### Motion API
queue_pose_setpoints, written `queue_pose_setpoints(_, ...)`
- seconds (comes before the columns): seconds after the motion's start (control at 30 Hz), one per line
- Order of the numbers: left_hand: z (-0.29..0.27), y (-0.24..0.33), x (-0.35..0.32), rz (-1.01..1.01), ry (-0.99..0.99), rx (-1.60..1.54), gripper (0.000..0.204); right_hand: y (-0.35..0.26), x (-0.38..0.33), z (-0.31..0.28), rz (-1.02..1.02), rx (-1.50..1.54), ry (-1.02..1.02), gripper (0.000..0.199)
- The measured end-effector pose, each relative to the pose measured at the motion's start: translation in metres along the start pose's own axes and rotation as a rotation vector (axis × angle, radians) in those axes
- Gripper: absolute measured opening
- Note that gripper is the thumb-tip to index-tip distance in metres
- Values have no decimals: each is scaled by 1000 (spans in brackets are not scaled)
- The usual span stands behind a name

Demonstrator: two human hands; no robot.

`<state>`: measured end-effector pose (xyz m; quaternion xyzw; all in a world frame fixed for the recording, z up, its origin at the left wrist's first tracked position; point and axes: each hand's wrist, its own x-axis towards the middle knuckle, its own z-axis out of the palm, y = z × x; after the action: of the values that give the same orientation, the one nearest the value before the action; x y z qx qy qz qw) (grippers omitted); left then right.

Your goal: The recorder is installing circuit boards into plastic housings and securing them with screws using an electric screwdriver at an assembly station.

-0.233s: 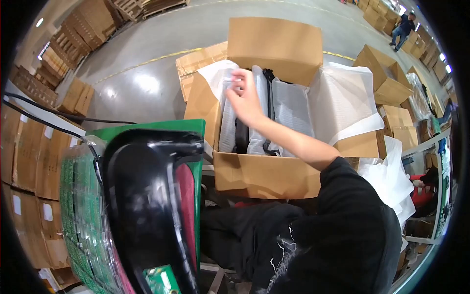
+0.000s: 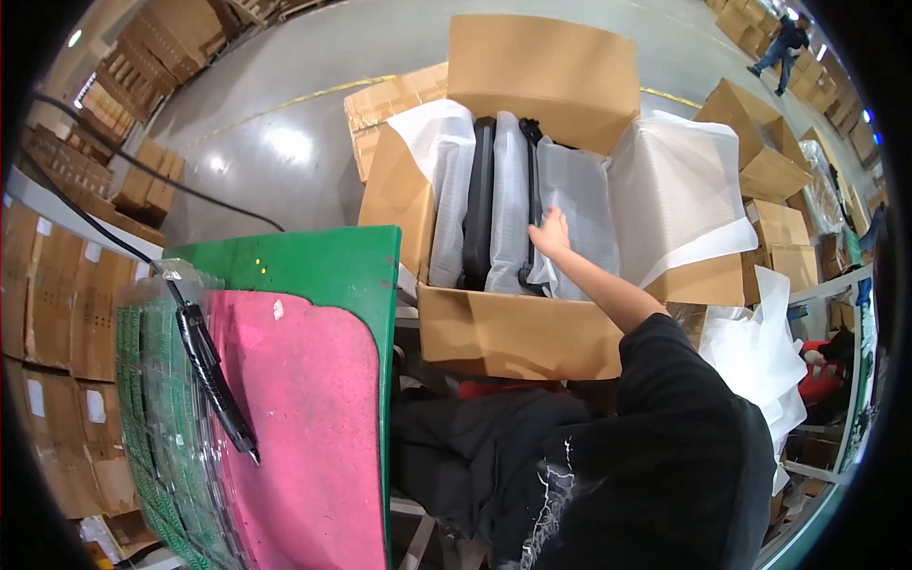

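Observation:
My right hand point(image 2: 551, 234) reaches into an open cardboard box point(image 2: 518, 332) from the right. Its thumb and fingers look spread, with nothing seen in them. It lies over the edge of a panel wrapped in white foam sheet point(image 2: 581, 195), beside a thin black upright part point(image 2: 533, 180). I cannot tell whether it touches either. Further left in the box stand a black molded part point(image 2: 480, 204) and another foam-wrapped piece point(image 2: 510, 190). Nothing of my left hand is in view.
A green board point(image 2: 294, 252) with a pink mat point(image 2: 304, 399) lies at left, a black corded tool point(image 2: 214, 380) on it. Clear plastic trays point(image 2: 166, 408) stand beside the mat. White foam sheets point(image 2: 755, 356) hang right of the box. A person point(image 2: 787, 49) walks far off.
The large black molded shell with a green circuit board is gone from over the pink mat, uncovering the corded tool. My right hand has moved right and nearer within the box.

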<state>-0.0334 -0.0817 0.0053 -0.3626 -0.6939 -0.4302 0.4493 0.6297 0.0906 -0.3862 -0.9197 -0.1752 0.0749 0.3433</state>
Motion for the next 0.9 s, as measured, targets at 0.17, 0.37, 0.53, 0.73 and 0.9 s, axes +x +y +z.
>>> queue_pose_setpoints(0.17,-31,4,10,167,-79,323,33,62,-23,42,599,363,-507,44)
queue_pose_setpoints(0.37,-52,-68,21,151,-112,412,32,60,-8,67,392,54,-428,58)
queue_pose_setpoints(0.53,-53,-109,23,-115,-108,112,32,52,-10,58,364,-9,-432,54)
queue_pose_setpoints(0.73,-32,-148,29,-440,-101,-284,32,48,-10,36,546,252,-555,25)
queue_pose_setpoints(0.9,5,-173,29,-731,-98,-636,32,42,-3,-14,656,668,-586,12)
